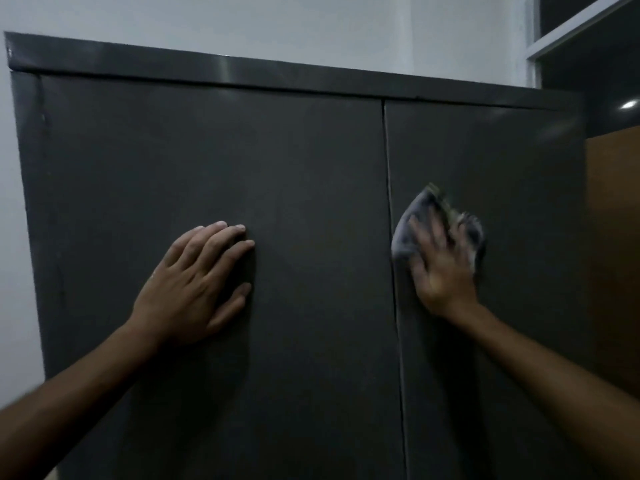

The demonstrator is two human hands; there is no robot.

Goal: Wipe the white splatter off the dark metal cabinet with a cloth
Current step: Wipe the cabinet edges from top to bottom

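Two bare forearms reach in from the bottom corners toward the dark metal cabinet (pixel 294 168). On the left door, the left hand (pixel 194 282) lies flat against the panel, fingers straight and close together, thumb spread off to the side. Just right of the seam (pixel 391 220) between the two doors, the right hand (pixel 440 265) presses a crumpled grey cloth (pixel 415 220) onto the right door, fingers spread over it; the hand and cloth are motion-blurred, so whether any finger curls round the fabric cannot be told. No white splatter can be made out on the dim panels. Behind the cabinet rises a pale wall (pixel 277 26), with a brown wooden panel (pixel 613 237) at the right edge
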